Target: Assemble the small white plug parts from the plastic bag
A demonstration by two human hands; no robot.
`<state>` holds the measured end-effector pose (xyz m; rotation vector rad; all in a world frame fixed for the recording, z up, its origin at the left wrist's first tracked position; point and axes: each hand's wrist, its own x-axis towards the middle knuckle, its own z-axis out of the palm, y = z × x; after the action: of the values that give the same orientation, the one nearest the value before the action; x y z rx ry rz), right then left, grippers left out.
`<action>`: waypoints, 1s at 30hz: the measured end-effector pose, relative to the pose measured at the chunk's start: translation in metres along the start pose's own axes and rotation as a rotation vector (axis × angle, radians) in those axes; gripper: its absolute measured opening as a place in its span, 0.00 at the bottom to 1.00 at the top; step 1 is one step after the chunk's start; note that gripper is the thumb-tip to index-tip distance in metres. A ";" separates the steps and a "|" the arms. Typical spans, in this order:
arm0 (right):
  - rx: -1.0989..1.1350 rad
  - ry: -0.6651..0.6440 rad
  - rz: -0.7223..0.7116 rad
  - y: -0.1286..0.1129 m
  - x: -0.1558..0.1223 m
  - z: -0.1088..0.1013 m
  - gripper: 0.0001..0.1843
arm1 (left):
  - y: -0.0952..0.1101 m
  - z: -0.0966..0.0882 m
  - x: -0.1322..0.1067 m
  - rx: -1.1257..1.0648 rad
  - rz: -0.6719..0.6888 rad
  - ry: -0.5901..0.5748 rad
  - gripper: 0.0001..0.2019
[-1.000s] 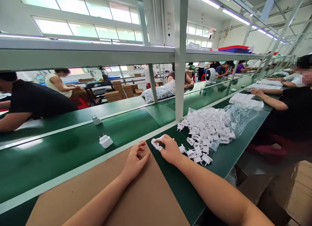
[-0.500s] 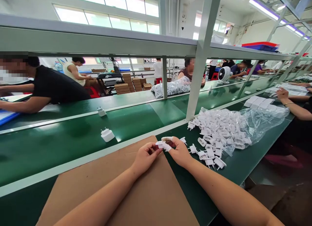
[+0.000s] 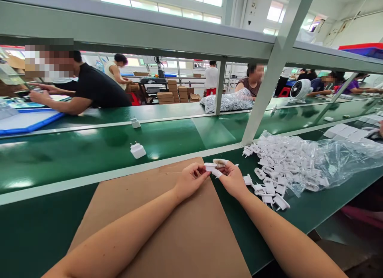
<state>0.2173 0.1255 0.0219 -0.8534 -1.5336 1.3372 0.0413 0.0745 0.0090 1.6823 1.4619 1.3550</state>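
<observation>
Between both hands (image 3: 190, 179) (image 3: 235, 180), pinched, white plastic piece (image 3: 210, 166)

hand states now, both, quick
Left hand: closed, fingertips pinching one end of a white plug piece.
Right hand: closed, holding the same piece's other end.

The left hand (image 3: 189, 181) and right hand (image 3: 232, 179) nearly meet, fingers (image 3: 198, 166) curled (tips partly hidden, apparently pinching).
</observation>
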 end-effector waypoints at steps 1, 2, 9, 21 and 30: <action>0.004 0.004 0.006 0.000 0.000 0.000 0.27 | 0.000 0.000 0.000 -0.002 0.004 -0.004 0.16; 0.007 0.008 0.007 0.000 0.000 0.000 0.27 | 0.001 -0.001 0.000 -0.004 0.009 -0.007 0.16; -0.023 -0.015 0.018 0.002 0.002 -0.002 0.27 | 0.002 -0.002 0.000 -0.013 0.020 -0.020 0.15; -0.022 -0.090 0.020 0.002 -0.001 -0.002 0.26 | -0.002 -0.001 -0.001 -0.044 0.003 -0.083 0.16; -0.100 -0.141 0.047 0.005 0.000 -0.004 0.26 | -0.008 -0.001 0.000 -0.047 -0.001 -0.126 0.18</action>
<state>0.2203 0.1282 0.0167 -0.8775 -1.7110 1.3890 0.0369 0.0758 0.0026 1.7050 1.3491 1.2491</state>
